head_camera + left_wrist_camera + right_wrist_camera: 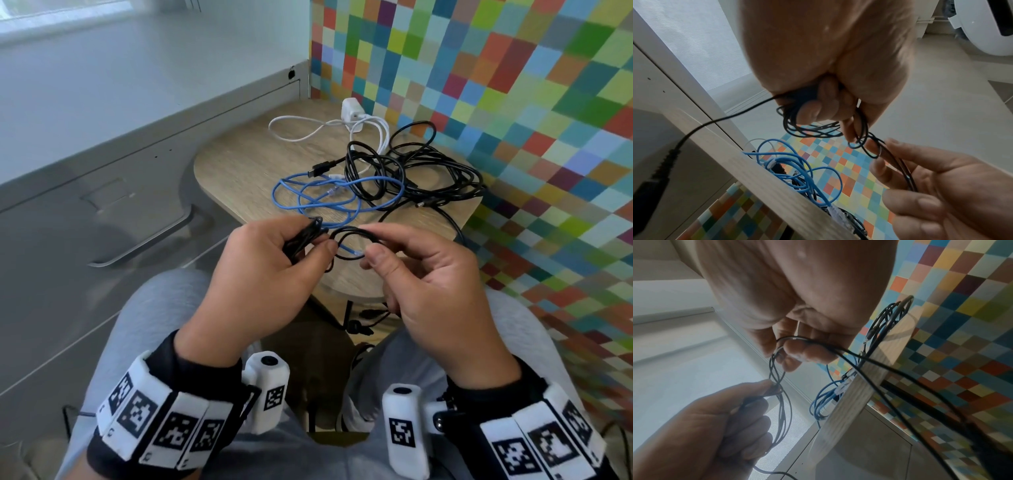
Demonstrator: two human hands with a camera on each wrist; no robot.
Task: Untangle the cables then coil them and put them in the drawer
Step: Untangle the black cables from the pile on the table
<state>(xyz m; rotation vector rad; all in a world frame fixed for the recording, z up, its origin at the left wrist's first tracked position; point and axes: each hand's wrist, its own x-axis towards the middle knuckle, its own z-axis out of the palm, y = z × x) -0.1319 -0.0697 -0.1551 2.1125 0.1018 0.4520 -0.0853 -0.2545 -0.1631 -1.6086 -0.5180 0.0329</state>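
Left hand (260, 270) grips coiled black cable (346, 236); right hand (431, 291) pinches its loop.

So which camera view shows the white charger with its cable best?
The head view. There the white charger lies whole on the wooden table, its white cable looping beside it. The left wrist view shows only a short arc of white cable behind the blue cable. The right wrist view does not clearly show it.
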